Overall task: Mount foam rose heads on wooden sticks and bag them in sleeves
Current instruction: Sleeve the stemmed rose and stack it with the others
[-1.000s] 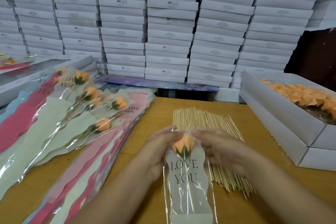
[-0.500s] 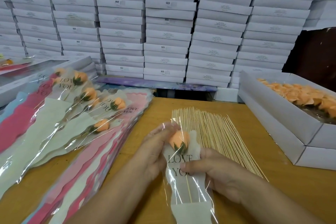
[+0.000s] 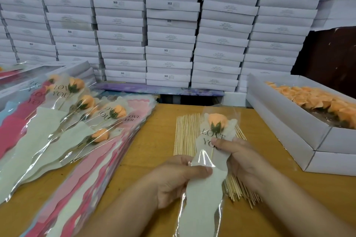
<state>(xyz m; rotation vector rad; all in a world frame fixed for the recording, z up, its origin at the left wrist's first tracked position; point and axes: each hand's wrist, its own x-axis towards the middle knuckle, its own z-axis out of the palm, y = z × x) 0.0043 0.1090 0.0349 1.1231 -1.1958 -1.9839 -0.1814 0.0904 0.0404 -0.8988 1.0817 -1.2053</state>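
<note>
Sleeve [image 3: 207,184] with its rose [image 3: 215,120]: my left hand [image 3: 173,181] pinches its middle, my right hand [image 3: 240,157] pinches beneath the bloom, above the sticks [image 3: 185,134]. Light, slippery film; I'd grip the stiff stem, sparing soft foam.

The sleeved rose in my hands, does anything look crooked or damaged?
Nothing stands out. The orange foam rose head sits upright near the top of the clear "LOVE YOU" sleeve, held by the left hand and right hand.

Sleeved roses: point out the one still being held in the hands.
The sleeved rose above the wooden sticks: left hand and right hand grip its sleeve. The other sleeved roses lie untouched on the left pile.
</note>
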